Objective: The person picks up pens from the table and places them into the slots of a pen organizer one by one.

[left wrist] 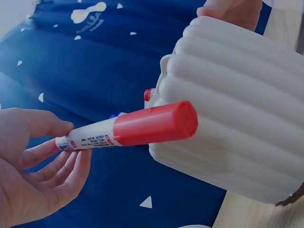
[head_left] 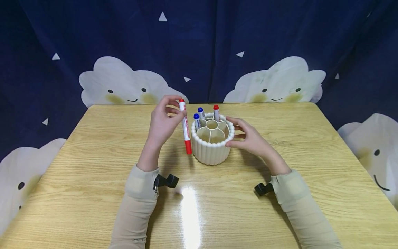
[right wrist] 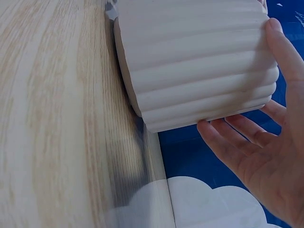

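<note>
In the head view my left hand [head_left: 166, 121] pinches a red-capped whiteboard marker [head_left: 185, 126] near its upper end. The marker is nearly upright with its red cap down, just left of a cream pen holder [head_left: 211, 154]. In the left wrist view, thumb and fingertips grip the white end of the marker [left wrist: 154, 124], and its cap overlaps the ribbed holder [left wrist: 237, 104]. My right hand [head_left: 250, 138] holds the holder's right side, thumb toward the front and fingers farther back. The right wrist view shows these fingertips [right wrist: 205, 127] against the ribbed wall.
Two blue-topped markers [head_left: 197, 121] stand in the holder's left compartments, and a red-topped marker [head_left: 216, 113] stands at its back right. The holder rests on a wooden table [head_left: 93, 155]. Behind the table hangs a dark blue curtain [head_left: 199, 45] with cloud faces.
</note>
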The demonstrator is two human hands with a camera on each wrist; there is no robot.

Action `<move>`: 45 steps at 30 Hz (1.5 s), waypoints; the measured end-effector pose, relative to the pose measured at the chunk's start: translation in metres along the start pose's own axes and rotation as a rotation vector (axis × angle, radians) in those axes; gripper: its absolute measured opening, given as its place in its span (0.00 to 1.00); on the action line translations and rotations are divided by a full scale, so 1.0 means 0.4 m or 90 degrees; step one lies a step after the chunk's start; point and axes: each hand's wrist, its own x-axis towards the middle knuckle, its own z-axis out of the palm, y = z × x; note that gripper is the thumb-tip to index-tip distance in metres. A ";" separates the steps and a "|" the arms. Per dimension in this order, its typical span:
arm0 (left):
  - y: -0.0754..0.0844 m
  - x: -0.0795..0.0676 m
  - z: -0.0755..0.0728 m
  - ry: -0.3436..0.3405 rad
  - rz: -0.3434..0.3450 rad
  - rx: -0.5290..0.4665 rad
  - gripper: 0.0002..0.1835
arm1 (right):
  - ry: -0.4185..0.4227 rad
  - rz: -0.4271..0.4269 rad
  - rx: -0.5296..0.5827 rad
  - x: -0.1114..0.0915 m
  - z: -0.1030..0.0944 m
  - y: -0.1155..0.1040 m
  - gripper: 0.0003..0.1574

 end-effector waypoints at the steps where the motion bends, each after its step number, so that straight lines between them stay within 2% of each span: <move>1: 0.011 -0.004 0.000 0.005 0.004 -0.008 0.19 | -0.001 0.000 0.001 0.000 0.000 0.000 0.48; 4: 0.039 -0.016 0.000 0.023 0.025 -0.032 0.19 | -0.002 0.003 0.002 0.000 0.000 0.000 0.48; 7: 0.051 -0.021 0.000 0.038 0.051 -0.052 0.19 | -0.003 0.008 -0.001 -0.001 0.000 0.000 0.48; 13: 0.057 -0.025 0.004 0.081 0.097 -0.098 0.19 | -0.001 0.005 0.004 -0.001 0.000 0.001 0.48; 19: 0.063 -0.030 0.012 0.127 0.151 -0.117 0.19 | 0.002 -0.005 0.005 -0.001 0.000 0.004 0.48; 23: 0.065 -0.032 0.019 0.139 0.173 -0.127 0.19 | 0.001 -0.003 0.004 0.000 0.000 0.005 0.48; 37: 0.053 -0.031 0.037 0.028 0.191 -0.108 0.16 | 0.001 0.000 0.003 0.000 -0.001 0.003 0.48; 41: 0.048 -0.032 0.036 -0.010 0.195 -0.087 0.14 | 0.000 0.003 -0.002 0.000 -0.001 0.003 0.48; 45: 0.044 -0.034 0.037 -0.056 0.207 -0.037 0.14 | 0.001 0.001 -0.002 0.000 -0.001 0.006 0.48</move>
